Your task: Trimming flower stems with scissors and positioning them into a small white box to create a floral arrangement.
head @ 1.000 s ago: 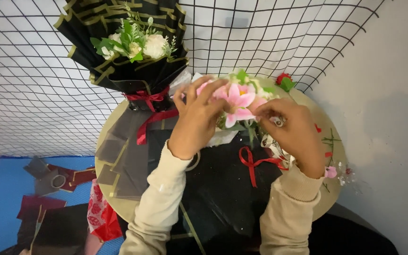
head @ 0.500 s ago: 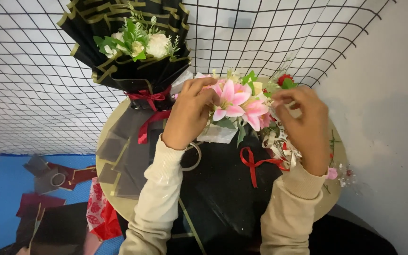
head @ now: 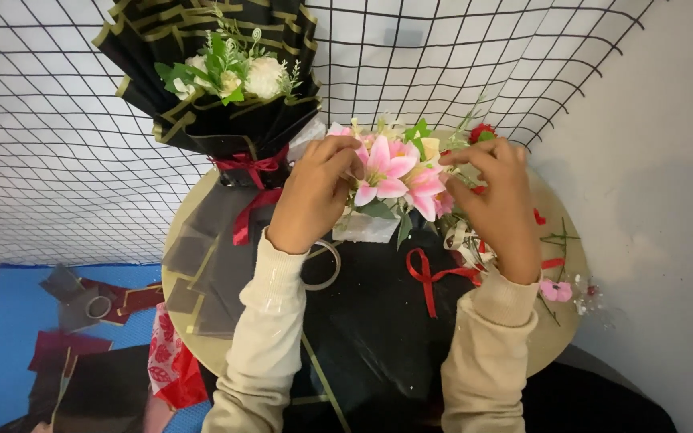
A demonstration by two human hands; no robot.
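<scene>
Since half a second ago, both hands have been drawn slightly apart and the pink lilies (head: 395,180) are shown more fully between them. Lowest in the frame, two cream sleeves (head: 262,345) are seen crossing black wrapping paper (head: 370,321) spread on a round desk (head: 567,321). A red ribbon (head: 431,277) is laid on the paper at centre right, and a tape roll (head: 326,265) is seen just beside the left wrist. Higher up, at centre frame, the left hand (head: 314,196) is curled about the left side of the lilies, fingers closed on stems or leaves; the right hand (head: 499,200) is pinched on sprigs at their right edge. The flowers appear to be in the arranging step; careful, light placing of stems would seem called for. Farthest, upper left, a finished black bouquet (head: 214,76) is leaned on a wire grid (head: 459,56).
</scene>
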